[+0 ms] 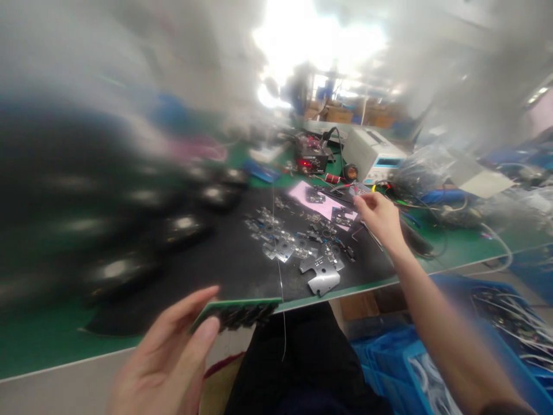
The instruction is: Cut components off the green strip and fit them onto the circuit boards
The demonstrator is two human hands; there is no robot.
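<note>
My left hand [173, 351] holds a green circuit board [235, 313] by its left end, low in the head view, in front of the table edge. My right hand [379, 218] reaches across the black mat [207, 265] to its far right side. Its fingers are pinched near a pink sheet [302, 194] that carries small dark parts; whether they grip anything is hidden by blur. Several small circuit boards and metal brackets [322, 276] lie scattered on the mat between my hands.
A soldering station with a red display [310, 161] and a white power supply [371, 154] stand at the back. Blurred dark objects [129, 230] fill the left of the table. Blue bins [475, 334] with wires sit low on the right. Cables cross the green table [458, 242].
</note>
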